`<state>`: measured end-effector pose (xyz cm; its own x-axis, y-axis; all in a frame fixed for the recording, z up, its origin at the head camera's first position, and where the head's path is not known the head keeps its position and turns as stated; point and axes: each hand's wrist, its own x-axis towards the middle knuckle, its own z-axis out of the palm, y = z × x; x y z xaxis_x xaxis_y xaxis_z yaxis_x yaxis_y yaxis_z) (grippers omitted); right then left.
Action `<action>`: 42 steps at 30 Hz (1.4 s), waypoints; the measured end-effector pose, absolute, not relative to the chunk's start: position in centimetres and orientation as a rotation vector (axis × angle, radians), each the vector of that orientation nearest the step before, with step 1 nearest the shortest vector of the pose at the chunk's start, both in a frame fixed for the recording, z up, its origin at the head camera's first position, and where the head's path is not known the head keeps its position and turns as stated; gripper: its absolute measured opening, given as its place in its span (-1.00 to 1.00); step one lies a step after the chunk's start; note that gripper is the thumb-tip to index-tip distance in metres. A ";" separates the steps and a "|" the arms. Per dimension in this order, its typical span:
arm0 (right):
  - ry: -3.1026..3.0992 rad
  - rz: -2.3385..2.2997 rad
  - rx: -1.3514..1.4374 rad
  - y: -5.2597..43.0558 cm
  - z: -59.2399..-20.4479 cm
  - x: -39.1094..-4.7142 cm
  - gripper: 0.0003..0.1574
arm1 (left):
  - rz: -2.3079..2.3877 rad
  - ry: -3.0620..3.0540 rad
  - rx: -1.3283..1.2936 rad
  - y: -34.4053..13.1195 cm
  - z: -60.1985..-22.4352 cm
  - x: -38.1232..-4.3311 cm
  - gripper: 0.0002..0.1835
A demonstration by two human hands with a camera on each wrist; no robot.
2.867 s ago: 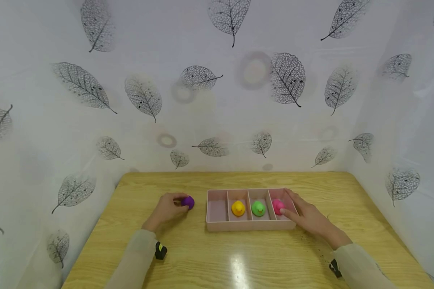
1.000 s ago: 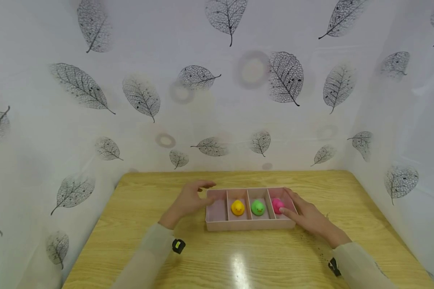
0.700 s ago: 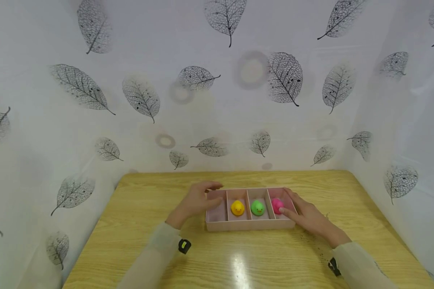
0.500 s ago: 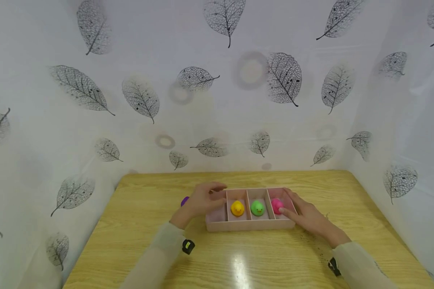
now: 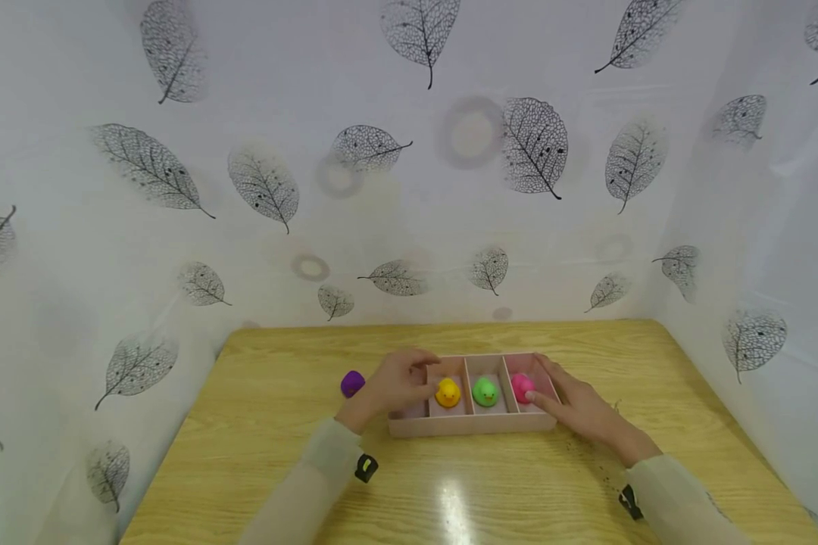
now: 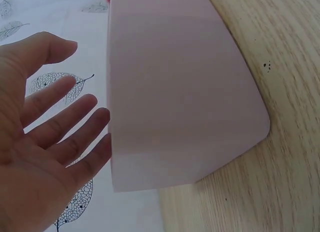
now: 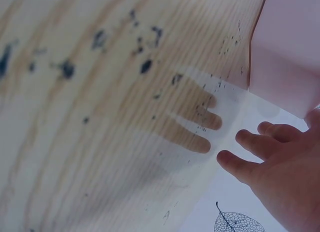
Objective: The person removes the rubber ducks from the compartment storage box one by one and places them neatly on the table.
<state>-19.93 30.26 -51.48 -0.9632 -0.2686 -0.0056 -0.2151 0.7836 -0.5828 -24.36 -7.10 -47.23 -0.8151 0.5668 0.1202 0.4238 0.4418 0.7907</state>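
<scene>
A pale pink tray [image 5: 477, 426] with several compartments holds a yellow rubber duck [image 5: 448, 393], a green rubber duck [image 5: 485, 393] and a rounded pink toy [image 5: 522, 387]. Above the tray's left compartment, my left hand [image 5: 395, 384] reaches rightward, thumb tip beside the yellow duck. In the left wrist view its fingers [image 6: 75, 137] are spread and hold nothing. My right hand [image 5: 579, 409] rests at the tray's right end, thumb over the right compartment near the pink toy. The right wrist view shows several extended fingers [image 7: 250, 142]. A rounded purple toy [image 5: 352, 384] lies left of the tray.
The tray stands on a wood-grain table [image 5: 259, 378]. White sheeting [image 5: 409, 212] printed with dark leaves encloses the back and sides. Small dark marks [image 7: 145, 66] dot the table near my right hand.
My left hand has left the purple toy, which it held earlier, and moved right over the tray toward the yellow duck. The purple toy shows again behind it. My right hand and the tray stay put.
</scene>
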 end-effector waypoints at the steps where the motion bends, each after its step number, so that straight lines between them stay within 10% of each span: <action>1: 2.883 -0.925 -0.393 30.3 -51.5 -19.9 0.08 | 1.304 2.528 0.882 -7.0 -47.3 -24.3 -0.50; 42: 2.905 -0.910 -0.389 30.3 -51.7 -20.0 0.07 | 0.977 2.661 0.897 -4.2 -49.4 -24.5 -0.45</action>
<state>-20.01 30.28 -51.70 -0.9653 -0.2611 0.0067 -0.2182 0.7923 -0.5698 -24.53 -4.24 -49.40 -0.8050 0.5913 0.0472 0.4813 0.6047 0.6346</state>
